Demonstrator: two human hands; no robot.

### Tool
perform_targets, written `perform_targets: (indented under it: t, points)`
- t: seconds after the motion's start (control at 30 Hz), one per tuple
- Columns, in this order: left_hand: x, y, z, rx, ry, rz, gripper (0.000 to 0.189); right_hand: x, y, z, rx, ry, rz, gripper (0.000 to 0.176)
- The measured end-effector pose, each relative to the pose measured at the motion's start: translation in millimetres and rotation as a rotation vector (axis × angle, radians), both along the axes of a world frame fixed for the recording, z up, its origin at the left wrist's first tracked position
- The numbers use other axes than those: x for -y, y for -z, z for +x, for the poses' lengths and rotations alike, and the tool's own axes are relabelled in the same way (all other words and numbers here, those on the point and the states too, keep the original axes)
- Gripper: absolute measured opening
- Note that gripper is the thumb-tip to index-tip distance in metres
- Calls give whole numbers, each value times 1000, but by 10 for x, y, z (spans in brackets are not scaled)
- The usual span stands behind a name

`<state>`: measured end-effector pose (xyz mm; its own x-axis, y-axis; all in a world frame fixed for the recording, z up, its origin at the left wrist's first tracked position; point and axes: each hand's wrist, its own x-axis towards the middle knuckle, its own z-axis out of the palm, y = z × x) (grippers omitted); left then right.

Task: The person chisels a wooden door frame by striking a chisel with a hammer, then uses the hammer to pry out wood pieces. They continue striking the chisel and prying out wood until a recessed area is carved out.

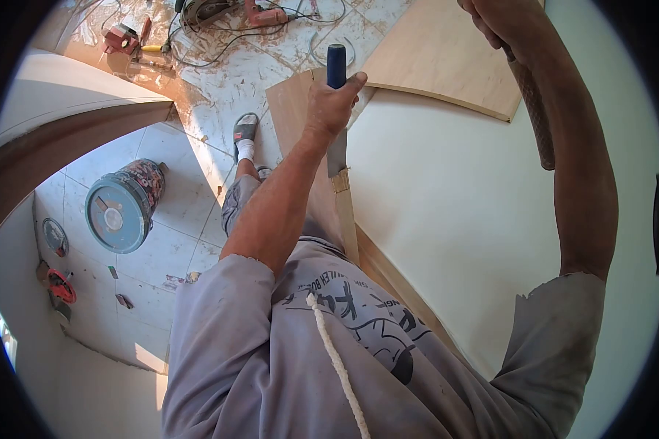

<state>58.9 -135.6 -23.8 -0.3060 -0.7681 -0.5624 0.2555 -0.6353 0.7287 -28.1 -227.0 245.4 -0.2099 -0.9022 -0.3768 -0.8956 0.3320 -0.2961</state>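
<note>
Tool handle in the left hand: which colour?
The tool handle is dark blue, best seen in the head view.

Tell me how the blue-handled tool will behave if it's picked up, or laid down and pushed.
The blue-handled tool should stay stiff when lifted, since its grey blade looks straight and metallic. Its rounded handle might start a roll, but the flat blade would probably stop it.

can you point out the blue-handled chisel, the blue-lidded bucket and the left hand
Blue-handled chisel (336, 67): head view, on the handle above the fist.
Blue-lidded bucket (129, 207): head view, on the lid.
Left hand (329, 110): head view, middle of the hand.
</note>
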Motion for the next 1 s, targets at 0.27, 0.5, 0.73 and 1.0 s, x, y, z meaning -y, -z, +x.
perform_targets:
  t: [0.27,0.5,0.73,1.0]
  points:
    - [-20,-57,-6,24,14,-66,43,-250,204,-256,-126,-290,32,41]
    - [-38,-9,4,14,11,-34,41,-153,257,-352,-265,-408,81,39]
    - [-78,3,34,-2,12,-30,40,-18,-178,38,-19,-65,159,34]
    - [-65,32,19,-10,17,-29,39,-184,524,-728,-164,-669,32,48]
